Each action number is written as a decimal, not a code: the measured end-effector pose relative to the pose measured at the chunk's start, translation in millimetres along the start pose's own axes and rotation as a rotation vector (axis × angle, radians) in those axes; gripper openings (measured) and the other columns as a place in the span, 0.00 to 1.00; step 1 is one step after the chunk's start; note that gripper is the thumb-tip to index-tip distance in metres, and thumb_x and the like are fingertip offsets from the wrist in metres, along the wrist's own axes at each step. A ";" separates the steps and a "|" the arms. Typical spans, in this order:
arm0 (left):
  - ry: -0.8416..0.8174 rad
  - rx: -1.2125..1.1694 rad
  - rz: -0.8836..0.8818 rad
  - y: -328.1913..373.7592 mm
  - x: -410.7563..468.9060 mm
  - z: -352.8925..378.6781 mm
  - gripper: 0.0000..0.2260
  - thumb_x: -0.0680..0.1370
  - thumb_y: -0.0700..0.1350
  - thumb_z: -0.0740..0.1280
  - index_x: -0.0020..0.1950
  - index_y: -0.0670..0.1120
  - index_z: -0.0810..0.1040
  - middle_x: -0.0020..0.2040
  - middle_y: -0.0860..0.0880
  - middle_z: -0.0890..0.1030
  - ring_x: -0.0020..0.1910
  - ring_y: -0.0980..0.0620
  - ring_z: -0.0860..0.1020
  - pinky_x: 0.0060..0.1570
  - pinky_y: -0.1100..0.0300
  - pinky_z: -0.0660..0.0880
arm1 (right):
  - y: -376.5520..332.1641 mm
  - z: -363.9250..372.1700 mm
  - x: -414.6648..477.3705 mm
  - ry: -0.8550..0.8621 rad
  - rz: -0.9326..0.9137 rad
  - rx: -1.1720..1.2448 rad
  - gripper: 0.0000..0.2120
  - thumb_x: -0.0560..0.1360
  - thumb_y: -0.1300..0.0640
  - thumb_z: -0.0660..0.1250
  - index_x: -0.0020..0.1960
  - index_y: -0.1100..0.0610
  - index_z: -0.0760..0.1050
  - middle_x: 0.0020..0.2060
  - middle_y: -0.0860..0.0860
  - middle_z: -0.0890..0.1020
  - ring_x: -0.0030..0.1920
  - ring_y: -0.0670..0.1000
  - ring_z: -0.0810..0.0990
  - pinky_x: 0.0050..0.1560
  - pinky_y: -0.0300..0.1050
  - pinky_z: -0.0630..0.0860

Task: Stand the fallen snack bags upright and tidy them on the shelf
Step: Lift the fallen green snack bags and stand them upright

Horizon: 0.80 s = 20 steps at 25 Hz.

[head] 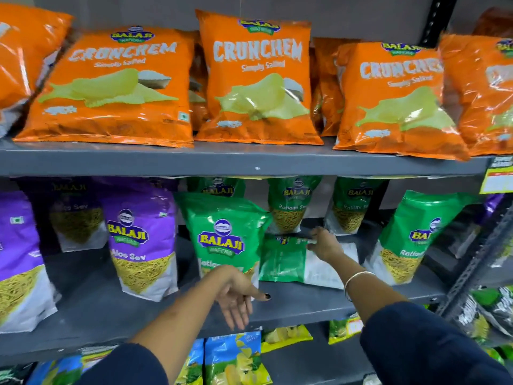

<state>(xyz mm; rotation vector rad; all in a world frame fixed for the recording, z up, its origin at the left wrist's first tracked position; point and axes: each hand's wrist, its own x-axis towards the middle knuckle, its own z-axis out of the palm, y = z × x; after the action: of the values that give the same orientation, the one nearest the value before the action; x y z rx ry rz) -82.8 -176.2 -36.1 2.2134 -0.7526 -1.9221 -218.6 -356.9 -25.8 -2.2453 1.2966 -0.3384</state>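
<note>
A green Ratlami Sev bag (pixel 288 262) lies flat on its back on the middle shelf (pixel 305 304), its top pointing left. My right hand (pixel 323 244) rests on its upper edge, fingers curled over the bag's rim. Just left of it a green bag (pixel 222 234) stands upright. My left hand (pixel 237 294) hovers open, palm up, in front of that standing bag's base and holds nothing. More green bags stand behind (pixel 294 204) and to the right (pixel 405 237).
Purple Aloo Sev bags (pixel 138 234) stand at the left of the same shelf. Orange Crunchem bags (pixel 258 79) line the shelf above. Blue and yellow chip bags (pixel 233 357) fill the shelf below. A slotted metal upright (pixel 477 259) frames the right side.
</note>
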 end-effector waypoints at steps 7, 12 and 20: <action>0.137 -1.156 0.339 103.7 84.6 55.2 0.26 0.77 0.47 0.63 0.71 0.40 0.59 0.72 0.35 0.61 0.63 0.37 0.70 0.72 0.42 0.56 | 65.8 -36.8 70.9 -0.372 -0.114 -0.270 0.05 0.80 0.58 0.54 0.49 0.53 0.69 0.33 0.50 0.70 0.34 0.46 0.75 0.30 0.29 0.67; 0.350 -1.227 0.297 123.1 105.0 63.2 0.08 0.74 0.48 0.67 0.43 0.44 0.72 0.38 0.47 0.78 0.50 0.46 0.73 0.66 0.44 0.64 | 85.0 -35.6 89.5 -0.599 -0.126 -0.317 0.17 0.72 0.40 0.63 0.53 0.50 0.76 0.49 0.55 0.80 0.47 0.55 0.77 0.47 0.44 0.70; 0.595 -1.342 0.629 113.7 81.6 68.2 0.10 0.69 0.27 0.68 0.50 0.31 0.77 0.37 0.39 0.84 0.26 0.48 0.80 0.42 0.50 0.80 | 75.4 -34.9 67.8 -0.764 0.034 0.135 0.13 0.67 0.54 0.74 0.41 0.57 0.70 0.37 0.53 0.71 0.48 0.53 0.71 0.58 0.55 0.74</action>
<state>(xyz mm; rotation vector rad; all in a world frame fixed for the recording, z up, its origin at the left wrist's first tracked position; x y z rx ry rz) -174.9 -294.9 -76.8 1.2664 0.0394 -0.8403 -255.0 -456.6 -41.2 -1.9276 0.8595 0.4055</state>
